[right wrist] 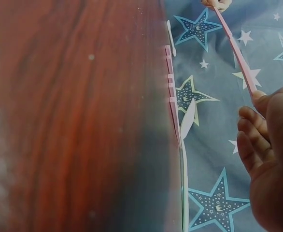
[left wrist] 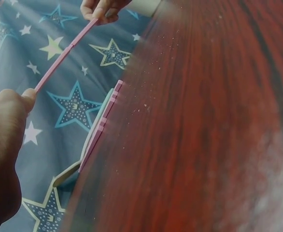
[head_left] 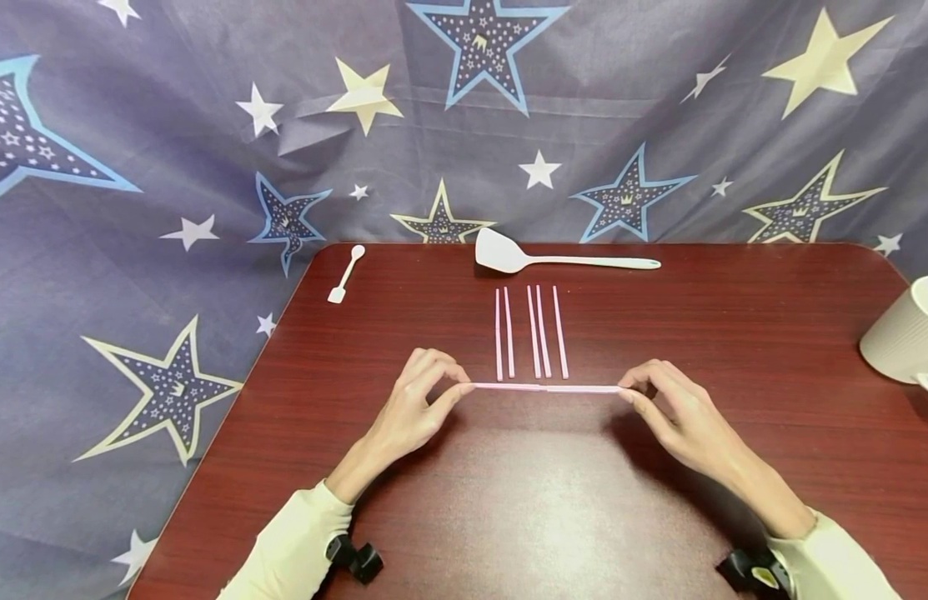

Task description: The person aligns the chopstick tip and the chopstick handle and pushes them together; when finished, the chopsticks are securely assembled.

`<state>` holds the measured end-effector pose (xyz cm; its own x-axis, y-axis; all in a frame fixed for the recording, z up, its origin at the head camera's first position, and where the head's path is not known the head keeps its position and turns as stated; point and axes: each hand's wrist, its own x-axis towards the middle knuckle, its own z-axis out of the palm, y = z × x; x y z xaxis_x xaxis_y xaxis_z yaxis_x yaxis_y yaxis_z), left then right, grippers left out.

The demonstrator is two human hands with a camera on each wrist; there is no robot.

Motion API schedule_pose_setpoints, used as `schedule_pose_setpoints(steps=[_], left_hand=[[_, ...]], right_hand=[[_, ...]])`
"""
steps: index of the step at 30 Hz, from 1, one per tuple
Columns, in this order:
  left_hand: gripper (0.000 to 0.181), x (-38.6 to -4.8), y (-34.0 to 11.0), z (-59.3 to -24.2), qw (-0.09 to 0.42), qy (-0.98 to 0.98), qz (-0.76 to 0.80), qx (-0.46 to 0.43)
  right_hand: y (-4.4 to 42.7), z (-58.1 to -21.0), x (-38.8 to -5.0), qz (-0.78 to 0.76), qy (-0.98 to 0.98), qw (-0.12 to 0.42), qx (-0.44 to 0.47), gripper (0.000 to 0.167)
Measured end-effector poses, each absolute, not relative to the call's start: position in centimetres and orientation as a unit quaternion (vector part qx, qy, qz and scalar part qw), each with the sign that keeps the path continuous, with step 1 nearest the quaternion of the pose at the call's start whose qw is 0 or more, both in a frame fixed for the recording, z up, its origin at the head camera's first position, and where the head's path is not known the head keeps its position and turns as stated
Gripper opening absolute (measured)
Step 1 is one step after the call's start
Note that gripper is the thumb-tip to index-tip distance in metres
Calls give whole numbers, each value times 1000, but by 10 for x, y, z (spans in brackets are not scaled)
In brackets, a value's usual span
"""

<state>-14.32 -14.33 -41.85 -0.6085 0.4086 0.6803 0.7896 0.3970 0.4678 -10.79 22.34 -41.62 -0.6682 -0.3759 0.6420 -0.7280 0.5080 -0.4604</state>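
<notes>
Both hands hold a long, thin pink straw (head_left: 509, 386) level above the table. It seems to be two lengths meeting end to end, with a joint near its middle. My left hand (head_left: 417, 400) pinches its left end between thumb and fingertips. At the opposite end, the right hand (head_left: 677, 417) pinches it the same way. The right wrist view shows the straw (right wrist: 238, 55) running straight from one hand to the other. Behind it, several loose pink straws (head_left: 534, 333) lie roughly parallel on the tabletop, pointing away from me.
A white spatula (head_left: 501, 252) lies along the back of the dark red wooden table (head_left: 734, 325). At the back left is a small white scoop-like tool (head_left: 347, 275). A ribbed white mug (head_left: 910, 329) is at the right edge. Star-patterned cloth (head_left: 193, 275) hangs behind and to the left.
</notes>
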Motion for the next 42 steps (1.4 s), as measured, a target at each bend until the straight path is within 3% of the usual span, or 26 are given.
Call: schedule_pose_setpoints(steps=[3,11,19,26,30,36,42], left_hand=[[15,-143,-143,-419,241,-798,-407,-373],[16,-143,-142,-420,258,-788,-414,-376],[17,-142,-141,-420,262,-787,-416,-372],[7,-142,-141,-422,267,-780,-429,-369],[18,-142,-140,-422,267,-778,-434,-368],[11,-142,-140,-423,269,-777,-437,-364],[26,-142,-140,-423,275,-774,-437,-366]], right_hand=[[223,-416,-108,372,-833,239,331,7],[222,-418,-109,395,-818,252,335,18],[222,-417,-108,396,-823,243,327,6],[222,-417,-108,395,-820,247,332,18],[221,-417,-108,396,-819,250,332,23],[219,-417,-108,393,-815,260,337,34],[219,-417,-108,393,-811,264,344,35]])
